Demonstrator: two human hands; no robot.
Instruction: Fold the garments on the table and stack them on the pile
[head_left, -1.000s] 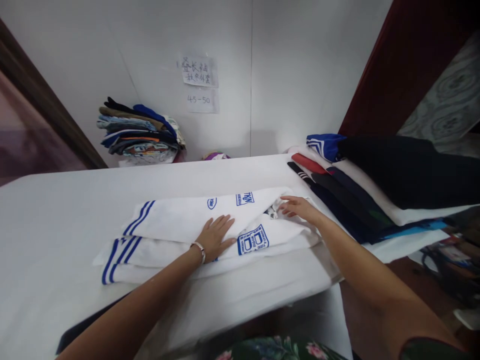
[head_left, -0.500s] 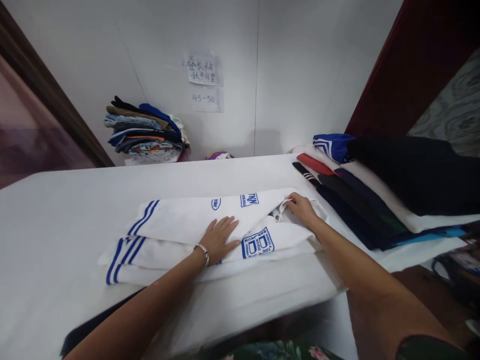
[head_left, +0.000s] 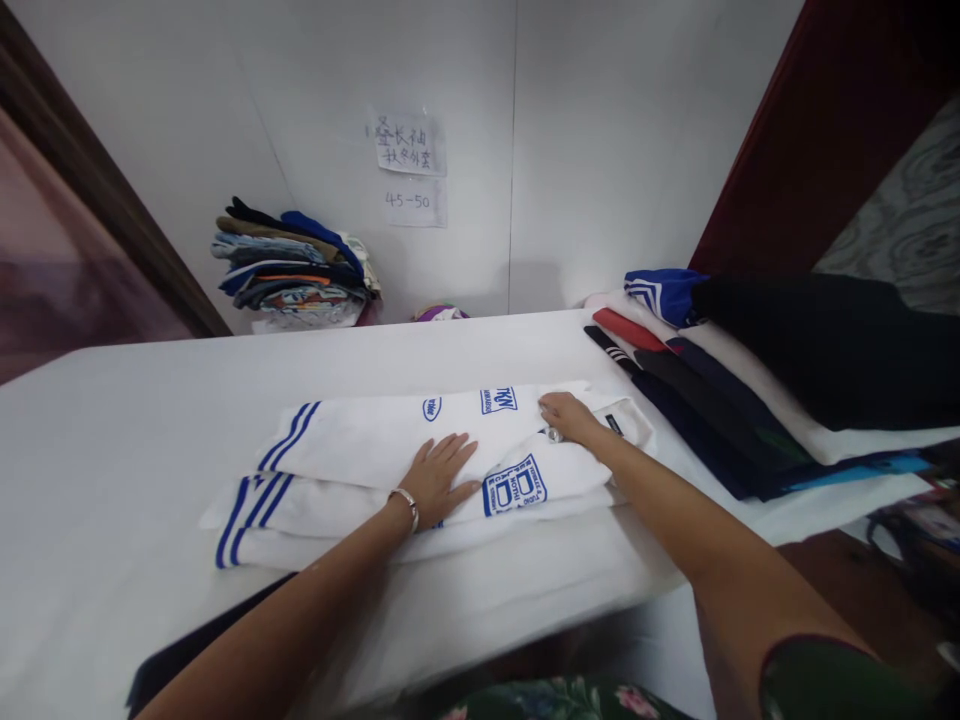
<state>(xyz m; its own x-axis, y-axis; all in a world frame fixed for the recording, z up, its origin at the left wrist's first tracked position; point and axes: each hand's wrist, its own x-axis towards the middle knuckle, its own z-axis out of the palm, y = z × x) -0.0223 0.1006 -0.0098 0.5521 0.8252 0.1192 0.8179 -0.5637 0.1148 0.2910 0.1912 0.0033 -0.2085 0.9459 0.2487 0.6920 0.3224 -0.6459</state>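
A white jacket with blue stripes and blue printed patches lies folded lengthwise on the table. My left hand, with a bracelet at the wrist, rests flat on its middle, fingers spread. At the collar end, my right hand is closed on the fabric by the front opening. A round, shiny fastener shows just below those fingers. The dark neck label lies to the right of the hand, inside the collar. My right fingertips are partly hidden from view.
A white table spreads under the jacket. Clothes lie layered at the right, a black garment on top. A folded clothes stack stands against the back wall, left of two handwritten paper notes. Something dark lies at the near left.
My right hand has moved left along the collar end, laying the front edge down over the opening. The neck label now shows. My left hand has stayed in place.
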